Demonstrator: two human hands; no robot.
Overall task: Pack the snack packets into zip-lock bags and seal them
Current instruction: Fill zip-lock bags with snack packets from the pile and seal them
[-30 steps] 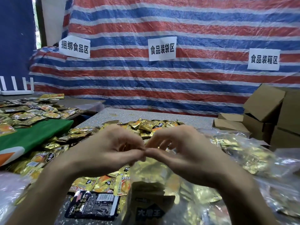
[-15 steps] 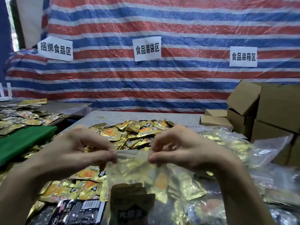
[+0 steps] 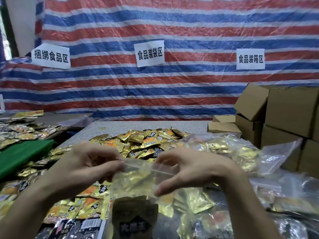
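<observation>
I hold a clear zip-lock bag (image 3: 138, 185) upright in front of me, filled with gold snack packets and one dark packet (image 3: 134, 219) low in it. My left hand (image 3: 86, 168) pinches the left end of the bag's zip strip. The right hand (image 3: 191, 169) pinches the strip further right, with its thumb lower on the bag's front. Behind the hands, a heap of loose gold and orange snack packets (image 3: 145, 142) lies on the grey table (image 3: 138, 125).
Filled clear bags (image 3: 229, 150) pile up at the right. Cardboard boxes (image 3: 283, 116) stack at the far right. More packets (image 3: 22, 131) and a green cloth (image 3: 22, 156) lie at the left. A striped tarp with paper signs (image 3: 149, 53) hangs behind.
My hands started together at the middle of the zip strip and have slid apart along it. The view has shifted to the right.
</observation>
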